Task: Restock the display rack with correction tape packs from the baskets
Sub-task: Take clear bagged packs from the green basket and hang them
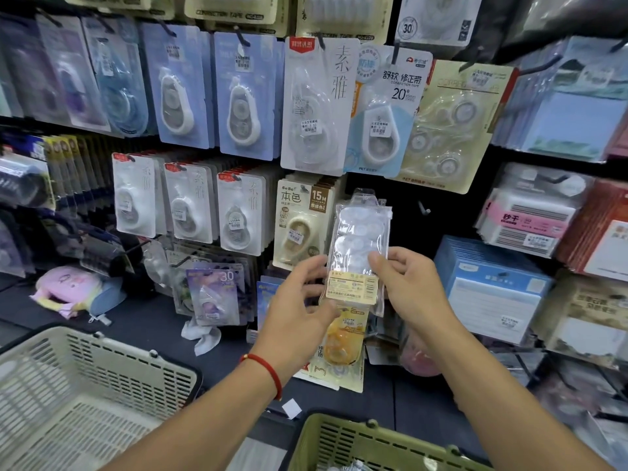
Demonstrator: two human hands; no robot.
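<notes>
A clear plastic pack of white correction tapes (358, 243) with a yellow label stands upright in front of the display rack (373, 188). My left hand (299, 304) holds its lower left edge and my right hand (407, 287) pinches its right edge. An empty metal hook (423, 209) sticks out of the dark rack panel just right of the pack's top. A white basket (102, 375) sits at lower left and a green basket (373, 443) at bottom centre, with clear packs showing inside the green one.
Hanging correction tape cards (244, 96) fill the rack above and left. A beige card (299, 222) hangs just left of the held pack. Boxes of paper goods (489, 290) stand at right. A pink pouch (71, 287) lies on the dark shelf.
</notes>
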